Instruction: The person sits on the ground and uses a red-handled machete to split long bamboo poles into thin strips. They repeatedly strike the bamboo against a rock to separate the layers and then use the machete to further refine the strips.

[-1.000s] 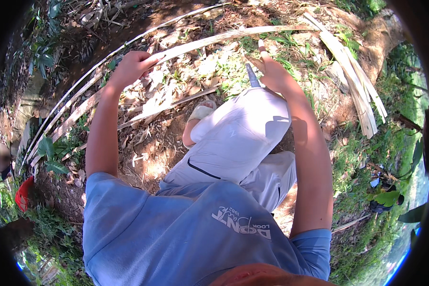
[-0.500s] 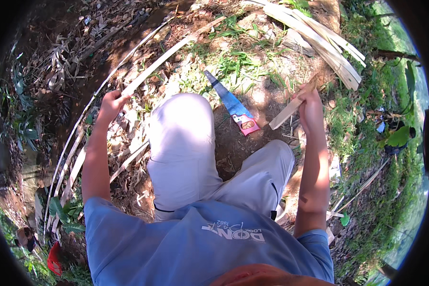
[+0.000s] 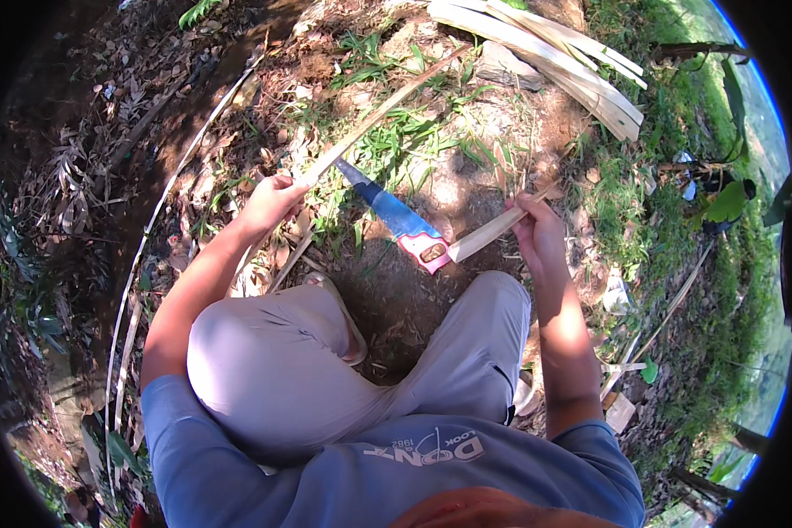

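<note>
My left hand is closed round the near end of a long, pale bamboo strip, which slants away to the far right. In my right hand is a short, flat bamboo piece, gripped near its far end between thumb and fingers. Its lower end comes close to the handle of a hand saw; I cannot tell whether they touch. The saw lies on the ground between my hands, with a blue blade and a pink-and-white handle. The long strip passes over or beside the blade's dark tip.
A stack of pale split strips lies at the far right, near a flat stone. Thin long strips curve along the left over dry leaves. My bent legs are close below the saw. Green plants grow at the right.
My left hand has moved right and slightly nearer, bringing the long strip over toward the saw. My left knee has swung outward to the left. The right hand has shifted slightly left and nearer.
</note>
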### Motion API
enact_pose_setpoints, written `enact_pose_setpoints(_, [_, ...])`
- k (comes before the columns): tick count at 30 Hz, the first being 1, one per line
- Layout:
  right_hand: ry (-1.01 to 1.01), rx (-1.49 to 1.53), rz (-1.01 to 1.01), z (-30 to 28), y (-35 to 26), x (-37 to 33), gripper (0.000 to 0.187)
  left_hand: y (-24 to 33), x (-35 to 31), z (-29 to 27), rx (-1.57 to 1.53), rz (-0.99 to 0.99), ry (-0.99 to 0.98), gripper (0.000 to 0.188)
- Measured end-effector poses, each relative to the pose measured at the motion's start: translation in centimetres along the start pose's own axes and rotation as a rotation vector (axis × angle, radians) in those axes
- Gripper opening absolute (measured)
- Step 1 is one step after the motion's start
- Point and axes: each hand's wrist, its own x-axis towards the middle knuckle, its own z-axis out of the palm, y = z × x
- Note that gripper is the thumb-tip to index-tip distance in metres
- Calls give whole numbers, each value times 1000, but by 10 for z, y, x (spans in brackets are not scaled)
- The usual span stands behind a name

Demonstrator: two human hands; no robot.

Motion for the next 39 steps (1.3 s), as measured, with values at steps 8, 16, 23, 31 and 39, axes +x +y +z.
enact_pose_setpoints(8, [-124,59,195,102,51,59,15,-56,52,41,112,-96,-224,32])
enact_pose_setpoints(16, [53,-231,252,121,80,157,18,-77,77,82,219,-32,-232,50])
enact_pose_setpoints(23, [238,-412,136,135,95,219,22,-106,76,92,256,60,-149,51])
enact_pose_setpoints(31, [93,-683,117,47,92,297,43,-109,82,102,400,184,-187,45])
enact_pose_setpoints(39, [-243,-461,177,43,81,280,56,-106,75,112,295,136,-171,49])
